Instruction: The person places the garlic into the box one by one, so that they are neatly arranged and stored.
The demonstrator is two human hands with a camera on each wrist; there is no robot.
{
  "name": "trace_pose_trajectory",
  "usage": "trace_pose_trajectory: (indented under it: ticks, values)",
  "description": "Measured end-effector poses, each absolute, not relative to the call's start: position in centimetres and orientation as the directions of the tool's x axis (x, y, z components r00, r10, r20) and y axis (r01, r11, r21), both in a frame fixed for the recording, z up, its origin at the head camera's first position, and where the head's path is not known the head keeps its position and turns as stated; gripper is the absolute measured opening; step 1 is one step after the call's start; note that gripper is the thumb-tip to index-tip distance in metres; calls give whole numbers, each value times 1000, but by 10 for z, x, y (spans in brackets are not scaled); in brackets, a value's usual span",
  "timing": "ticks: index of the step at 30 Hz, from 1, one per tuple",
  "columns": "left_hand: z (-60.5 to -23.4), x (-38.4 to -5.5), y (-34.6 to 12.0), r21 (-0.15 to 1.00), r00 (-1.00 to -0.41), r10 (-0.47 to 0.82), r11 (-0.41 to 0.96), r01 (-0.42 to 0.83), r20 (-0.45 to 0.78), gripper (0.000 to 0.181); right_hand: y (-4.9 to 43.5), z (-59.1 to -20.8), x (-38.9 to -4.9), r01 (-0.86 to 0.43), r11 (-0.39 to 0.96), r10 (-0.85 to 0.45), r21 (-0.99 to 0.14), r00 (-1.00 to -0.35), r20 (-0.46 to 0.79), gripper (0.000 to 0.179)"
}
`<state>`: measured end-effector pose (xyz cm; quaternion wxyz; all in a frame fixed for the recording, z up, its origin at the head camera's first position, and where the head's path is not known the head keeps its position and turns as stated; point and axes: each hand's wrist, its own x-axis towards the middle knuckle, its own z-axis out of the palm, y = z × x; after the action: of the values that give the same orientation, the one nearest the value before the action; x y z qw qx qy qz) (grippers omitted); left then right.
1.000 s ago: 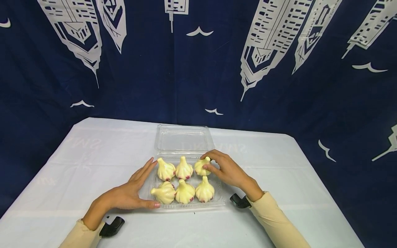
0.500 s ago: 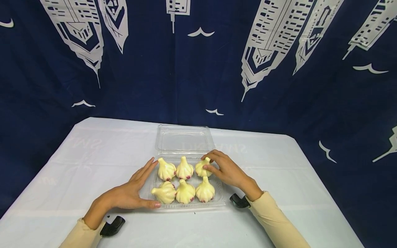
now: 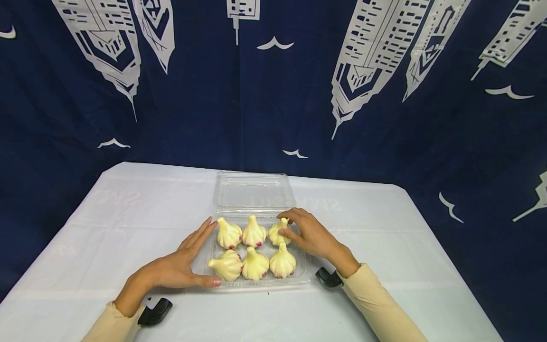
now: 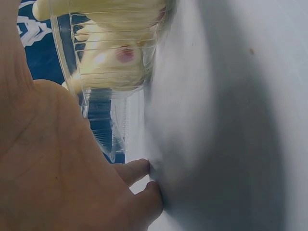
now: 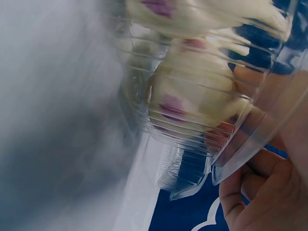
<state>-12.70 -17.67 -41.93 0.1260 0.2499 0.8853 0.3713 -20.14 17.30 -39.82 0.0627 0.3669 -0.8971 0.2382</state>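
A clear plastic clamshell box (image 3: 301,273) lies with its lid folded back, holding several pale garlic bulbs with purple marks in two rows. My right hand (image 3: 314,236) grips the back-right garlic bulb (image 3: 277,233) between thumb and fingers; that bulb sits inside the box. Through the box wall in the right wrist view, garlic (image 5: 187,89) shows with fingers behind it. My left hand (image 3: 177,267) rests along the box's left side, fingers straight and thumb at the front-left corner. The front-left garlic bulb (image 3: 226,266) lies tipped on its side, stem pointing left.
The transparent lid (image 3: 255,191) lies flat behind the box. A white cloth covers the table (image 3: 128,228). Beyond its far edge hangs a dark blue curtain (image 3: 205,95) with white building prints. Black wrist cameras (image 3: 155,312) sit at both sleeves.
My right hand and the back-right garlic bulb have shifted very slightly toward me and left. The left hand and the other bulbs stay as they were.
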Motion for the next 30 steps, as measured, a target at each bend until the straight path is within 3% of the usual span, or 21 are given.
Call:
trace_pose_trajectory:
  ticks: [7, 30]
  values:
    - [-418, -129, -176, 722, -838, 544, 595, 353, -39, 124, 173, -398, -201, -652, 647, -606, -396, -754, 252, 41]
    - [-411, -129, -187, 708, -853, 521, 593, 384, 27, 118, 181, -388, -198, -676, 594, -602, -436, -733, 316, 30]
